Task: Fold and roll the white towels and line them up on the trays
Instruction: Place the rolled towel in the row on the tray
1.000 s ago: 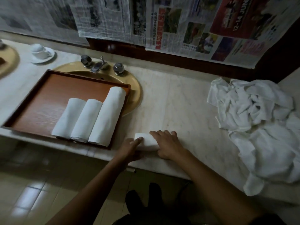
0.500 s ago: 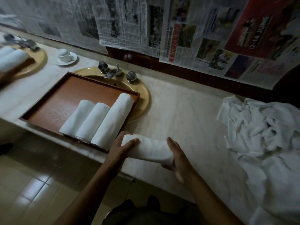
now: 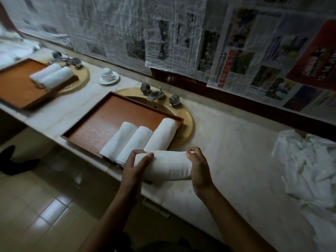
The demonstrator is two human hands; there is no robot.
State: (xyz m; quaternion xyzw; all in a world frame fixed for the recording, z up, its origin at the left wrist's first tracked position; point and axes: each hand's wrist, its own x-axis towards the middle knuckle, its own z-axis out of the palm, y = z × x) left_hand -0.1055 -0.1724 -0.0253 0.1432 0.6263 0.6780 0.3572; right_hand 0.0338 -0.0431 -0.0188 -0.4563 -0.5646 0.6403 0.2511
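A rolled white towel (image 3: pixel 166 165) is held level above the counter's front edge. My left hand (image 3: pixel 135 167) grips its left end and my right hand (image 3: pixel 199 167) grips its right end. Just beyond it a wooden tray (image 3: pixel 101 122) lies over a yellow basin and carries three rolled towels (image 3: pixel 138 140) side by side at its right end. A second wooden tray (image 3: pixel 16 88) at the far left holds two rolled towels (image 3: pixel 52 76). A heap of loose white towels (image 3: pixel 309 166) lies on the counter at the right.
A marble counter (image 3: pixel 236 151) runs along a wall covered in newspaper. Chrome taps (image 3: pixel 158 95) stand behind the near tray, and a white cup on a saucer (image 3: pixel 108 77) sits between the basins. Tiled floor lies below, with a dark shoe (image 3: pixel 16 161) at the left.
Both hands lifted the rolled towel off the counter and carried it left toward the near tray. The view swung left, bringing the second tray into sight.
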